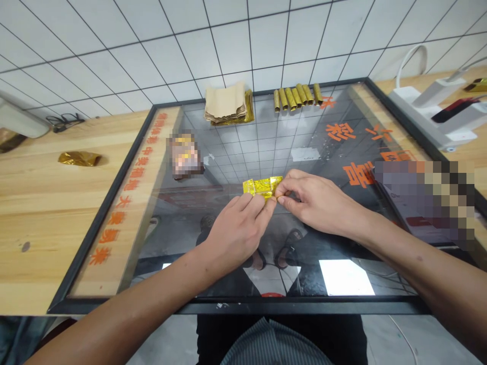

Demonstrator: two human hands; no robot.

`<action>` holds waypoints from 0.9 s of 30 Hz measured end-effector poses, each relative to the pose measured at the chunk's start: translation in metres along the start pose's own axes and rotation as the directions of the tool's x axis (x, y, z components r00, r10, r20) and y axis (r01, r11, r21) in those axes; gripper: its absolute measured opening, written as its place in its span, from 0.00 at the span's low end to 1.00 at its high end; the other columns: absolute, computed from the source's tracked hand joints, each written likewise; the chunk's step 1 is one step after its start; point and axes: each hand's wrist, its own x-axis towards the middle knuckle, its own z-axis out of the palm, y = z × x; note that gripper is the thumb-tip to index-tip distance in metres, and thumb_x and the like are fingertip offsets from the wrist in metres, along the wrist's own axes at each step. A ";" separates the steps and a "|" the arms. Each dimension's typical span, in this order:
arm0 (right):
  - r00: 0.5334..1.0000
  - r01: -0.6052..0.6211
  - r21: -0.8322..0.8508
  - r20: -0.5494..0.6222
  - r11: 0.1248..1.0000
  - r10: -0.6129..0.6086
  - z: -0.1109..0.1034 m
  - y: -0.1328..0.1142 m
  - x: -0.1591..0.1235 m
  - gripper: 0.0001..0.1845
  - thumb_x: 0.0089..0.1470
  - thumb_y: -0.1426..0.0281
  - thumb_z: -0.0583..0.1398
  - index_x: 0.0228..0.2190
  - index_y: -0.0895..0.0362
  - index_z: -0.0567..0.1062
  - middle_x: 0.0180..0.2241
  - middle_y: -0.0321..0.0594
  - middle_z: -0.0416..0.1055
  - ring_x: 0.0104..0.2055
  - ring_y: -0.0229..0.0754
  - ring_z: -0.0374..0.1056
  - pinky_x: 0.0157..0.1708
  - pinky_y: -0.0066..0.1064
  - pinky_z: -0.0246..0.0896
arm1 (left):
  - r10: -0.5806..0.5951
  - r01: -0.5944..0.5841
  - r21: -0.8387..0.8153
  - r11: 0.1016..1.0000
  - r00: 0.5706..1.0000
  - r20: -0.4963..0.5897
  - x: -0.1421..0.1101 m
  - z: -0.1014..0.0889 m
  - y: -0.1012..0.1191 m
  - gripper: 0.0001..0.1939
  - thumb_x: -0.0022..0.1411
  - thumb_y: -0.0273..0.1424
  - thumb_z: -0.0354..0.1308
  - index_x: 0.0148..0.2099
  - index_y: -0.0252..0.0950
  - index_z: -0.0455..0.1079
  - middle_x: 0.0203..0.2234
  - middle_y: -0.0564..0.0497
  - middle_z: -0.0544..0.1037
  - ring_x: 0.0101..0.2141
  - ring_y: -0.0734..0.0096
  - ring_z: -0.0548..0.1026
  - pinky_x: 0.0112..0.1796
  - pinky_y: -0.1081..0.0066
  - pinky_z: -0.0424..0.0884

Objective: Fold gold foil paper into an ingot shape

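Note:
A small sheet of gold foil paper (262, 186) lies on the dark glass top, creased and partly folded along its edges. My left hand (243, 220) presses on its near left side with bent fingers, hiding part of that edge. Thumb and fingertips of my right hand (299, 195) pinch the sheet's near right corner. Both hands meet at the near edge of the foil. Toward the back stands a row of several rolled gold foil tubes (297, 97). Left of them sits a stack of brown paper pieces (225, 103) with gold foil beneath it.
A black frame (266, 305) borders the glass top, which bears orange lettering. A blurred-out packet (185, 156) lies on the left and a large blurred object (422, 197) on the right. Crumpled gold foil (79, 158) rests on the wood, and a power strip (426, 114) stands at right.

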 end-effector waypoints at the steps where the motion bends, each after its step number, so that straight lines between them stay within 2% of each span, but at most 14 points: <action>1: 1.000 0.000 -0.007 -0.002 1.000 0.000 0.000 -0.001 0.000 0.08 0.66 0.70 0.59 0.37 0.52 0.79 0.40 0.38 0.75 0.38 0.43 0.69 0.37 0.37 0.57 | 0.008 -0.008 0.010 1.000 1.000 -0.001 0.000 0.000 0.000 0.20 0.77 0.23 0.46 0.65 0.23 0.67 0.38 0.45 0.73 0.38 0.59 0.70 0.37 0.61 0.71; 7: 1.000 -0.014 -0.022 -0.005 1.000 0.013 -0.001 -0.001 -0.001 0.06 0.64 0.70 0.60 0.35 0.52 0.78 0.40 0.38 0.74 0.37 0.43 0.69 0.39 0.37 0.58 | 0.021 -0.022 0.053 0.998 1.000 0.019 0.001 0.000 0.001 0.20 0.77 0.23 0.46 0.65 0.23 0.67 0.38 0.45 0.73 0.39 0.59 0.70 0.38 0.61 0.71; 16: 0.998 -0.050 -0.016 0.025 0.999 0.051 -0.009 0.014 -0.005 0.05 0.60 0.67 0.65 0.39 0.49 0.81 0.40 0.36 0.74 0.36 0.42 0.69 0.36 0.36 0.59 | -0.007 0.003 0.059 0.998 0.997 0.072 0.003 -0.003 0.005 0.19 0.78 0.25 0.47 0.65 0.25 0.68 0.39 0.45 0.73 0.40 0.59 0.70 0.38 0.61 0.68; 20: 0.997 -0.070 0.005 -0.018 0.998 0.070 -0.007 0.010 -0.004 0.08 0.64 0.62 0.62 0.36 0.50 0.81 0.39 0.36 0.75 0.36 0.42 0.70 0.36 0.36 0.59 | -0.007 0.003 0.054 0.999 0.998 0.065 0.004 -0.003 0.006 0.18 0.77 0.24 0.48 0.63 0.25 0.69 0.38 0.46 0.72 0.39 0.59 0.70 0.36 0.61 0.67; 22: 0.995 -0.087 -0.006 -0.044 0.996 0.087 -0.005 0.007 -0.003 0.11 0.66 0.63 0.60 0.35 0.50 0.82 0.37 0.36 0.75 0.35 0.42 0.70 0.36 0.37 0.58 | -0.008 0.004 0.058 0.998 0.998 0.063 0.004 -0.003 0.006 0.18 0.77 0.24 0.47 0.62 0.25 0.70 0.37 0.46 0.72 0.39 0.59 0.70 0.36 0.61 0.67; 27: 0.991 -0.127 -0.047 -0.053 0.991 0.124 -0.003 0.002 0.000 0.09 0.63 0.67 0.61 0.32 0.50 0.82 0.36 0.36 0.76 0.34 0.41 0.69 0.35 0.36 0.57 | -0.005 0.001 0.066 0.998 0.999 0.052 0.005 -0.003 0.006 0.18 0.78 0.24 0.46 0.62 0.25 0.69 0.37 0.46 0.72 0.40 0.58 0.70 0.36 0.61 0.67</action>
